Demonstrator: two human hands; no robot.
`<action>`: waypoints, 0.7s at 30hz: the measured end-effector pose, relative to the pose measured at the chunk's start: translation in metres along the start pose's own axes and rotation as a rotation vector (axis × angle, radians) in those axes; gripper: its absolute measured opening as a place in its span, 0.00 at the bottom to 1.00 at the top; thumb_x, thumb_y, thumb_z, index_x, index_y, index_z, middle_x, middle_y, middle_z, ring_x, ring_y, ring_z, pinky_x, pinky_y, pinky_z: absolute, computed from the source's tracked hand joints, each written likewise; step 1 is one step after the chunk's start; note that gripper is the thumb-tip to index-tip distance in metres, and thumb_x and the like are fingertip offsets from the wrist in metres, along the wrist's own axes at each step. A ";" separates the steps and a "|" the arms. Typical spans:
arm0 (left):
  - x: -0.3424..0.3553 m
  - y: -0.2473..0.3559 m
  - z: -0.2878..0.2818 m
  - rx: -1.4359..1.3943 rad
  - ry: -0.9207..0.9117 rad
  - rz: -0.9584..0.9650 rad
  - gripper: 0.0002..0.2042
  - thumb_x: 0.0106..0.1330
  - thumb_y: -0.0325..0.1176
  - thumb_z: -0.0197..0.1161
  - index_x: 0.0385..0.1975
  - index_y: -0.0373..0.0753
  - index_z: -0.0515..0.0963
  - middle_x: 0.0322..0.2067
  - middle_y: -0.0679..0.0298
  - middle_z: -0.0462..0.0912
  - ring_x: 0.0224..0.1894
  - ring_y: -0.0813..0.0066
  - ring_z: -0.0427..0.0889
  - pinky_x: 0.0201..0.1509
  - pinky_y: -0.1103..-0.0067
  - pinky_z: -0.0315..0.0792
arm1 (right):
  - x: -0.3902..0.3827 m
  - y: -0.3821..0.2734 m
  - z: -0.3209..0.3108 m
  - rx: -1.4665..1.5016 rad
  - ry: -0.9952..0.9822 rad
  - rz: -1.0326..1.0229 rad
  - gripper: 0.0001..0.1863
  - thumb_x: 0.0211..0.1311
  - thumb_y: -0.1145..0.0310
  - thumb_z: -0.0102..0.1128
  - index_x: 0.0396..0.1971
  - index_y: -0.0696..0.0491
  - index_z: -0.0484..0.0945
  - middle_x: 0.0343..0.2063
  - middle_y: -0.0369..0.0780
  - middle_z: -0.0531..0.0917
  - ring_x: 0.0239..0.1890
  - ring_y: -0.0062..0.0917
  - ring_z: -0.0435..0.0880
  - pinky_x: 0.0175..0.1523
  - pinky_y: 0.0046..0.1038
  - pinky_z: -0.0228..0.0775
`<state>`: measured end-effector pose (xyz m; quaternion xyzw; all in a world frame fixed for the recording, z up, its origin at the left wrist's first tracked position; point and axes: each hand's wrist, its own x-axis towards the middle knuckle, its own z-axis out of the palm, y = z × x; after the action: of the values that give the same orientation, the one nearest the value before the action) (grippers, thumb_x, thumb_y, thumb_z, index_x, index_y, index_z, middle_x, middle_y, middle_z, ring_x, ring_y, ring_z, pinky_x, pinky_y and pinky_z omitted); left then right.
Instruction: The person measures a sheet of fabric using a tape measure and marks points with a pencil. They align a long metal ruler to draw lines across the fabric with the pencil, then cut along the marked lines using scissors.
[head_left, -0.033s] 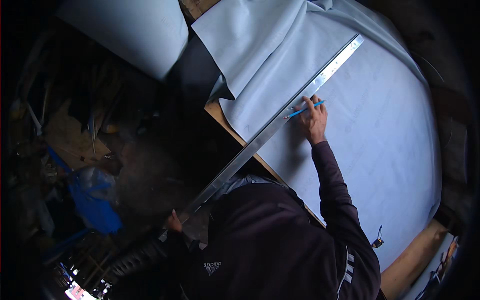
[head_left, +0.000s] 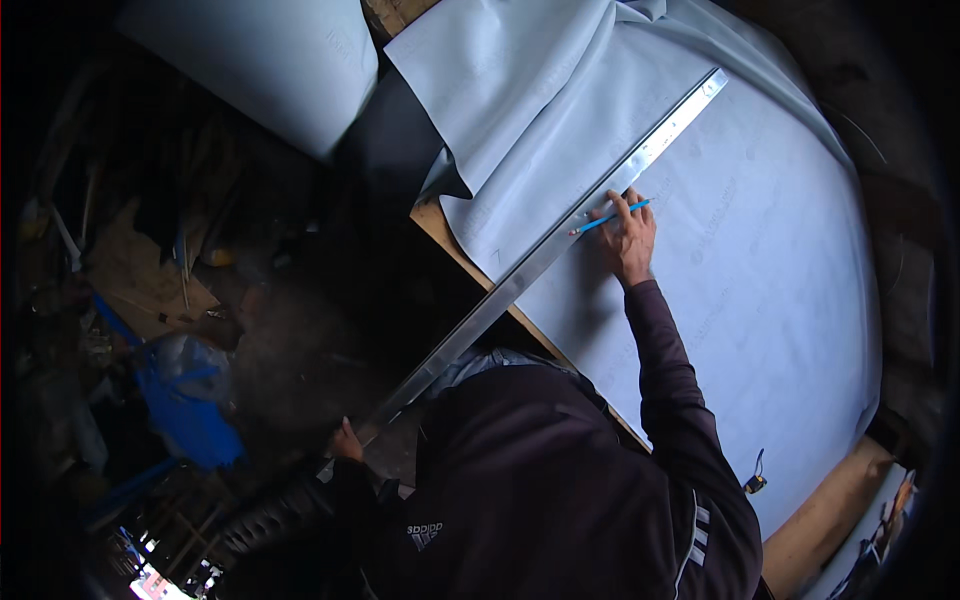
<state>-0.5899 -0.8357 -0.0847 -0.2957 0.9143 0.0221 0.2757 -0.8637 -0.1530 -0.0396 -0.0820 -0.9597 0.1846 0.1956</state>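
A long silver metal straightedge [head_left: 680, 115] lies diagonally over a pale grey sheet [head_left: 770, 270], extending past the wooden board edge [head_left: 440, 230] toward the lower left. My right hand [head_left: 628, 235] holds a blue pencil [head_left: 585, 227] in its fingers, with fingertips resting against the straightedge. My left hand [head_left: 350, 442] grips the lower end of the straightedge, out beyond the board, mostly in shadow. A small yellow-and-black object, perhaps a tape measure [head_left: 755, 485], lies on the sheet to the right of my dark sleeve.
Folded sheet material [head_left: 500, 80] is bunched along the upper part of the board. Another pale sheet [head_left: 260, 60] is at upper left. Dim clutter with cardboard [head_left: 140, 270] and blue plastic [head_left: 190, 420] fills the left side. A wooden panel [head_left: 830, 500] shows at lower right.
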 end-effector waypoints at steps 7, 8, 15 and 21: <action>0.025 0.025 -0.017 -0.282 0.104 -0.074 0.35 0.76 0.58 0.37 0.40 0.29 0.83 0.41 0.40 0.83 0.47 0.40 0.80 0.51 0.56 0.72 | 0.012 -0.013 -0.005 -0.035 -0.054 0.036 0.23 0.58 0.58 0.67 0.52 0.53 0.77 0.55 0.48 0.77 0.57 0.47 0.73 0.60 0.43 0.66; 0.027 0.026 -0.019 -0.288 0.108 -0.070 0.35 0.76 0.58 0.38 0.39 0.29 0.83 0.40 0.40 0.83 0.47 0.40 0.81 0.51 0.57 0.72 | 0.013 -0.015 -0.005 -0.015 -0.084 0.067 0.24 0.58 0.58 0.68 0.52 0.53 0.77 0.55 0.49 0.77 0.57 0.48 0.73 0.60 0.43 0.67; 0.036 0.021 -0.020 -0.289 0.055 -0.065 0.33 0.76 0.57 0.39 0.42 0.29 0.82 0.42 0.42 0.83 0.47 0.42 0.81 0.51 0.58 0.72 | 0.013 -0.016 -0.001 -0.060 -0.134 0.091 0.24 0.60 0.56 0.66 0.54 0.51 0.77 0.57 0.50 0.75 0.58 0.48 0.72 0.63 0.43 0.64; 0.034 0.023 -0.017 -0.327 0.091 -0.028 0.32 0.76 0.56 0.40 0.43 0.30 0.83 0.42 0.43 0.84 0.47 0.42 0.81 0.51 0.58 0.72 | 0.015 -0.017 0.000 -0.094 -0.181 0.159 0.26 0.61 0.54 0.66 0.56 0.49 0.76 0.60 0.52 0.73 0.61 0.49 0.70 0.65 0.44 0.63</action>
<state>-0.6336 -0.8386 -0.0912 -0.3499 0.9059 0.1533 0.1825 -0.8789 -0.1655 -0.0278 -0.1498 -0.9715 0.1610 0.0890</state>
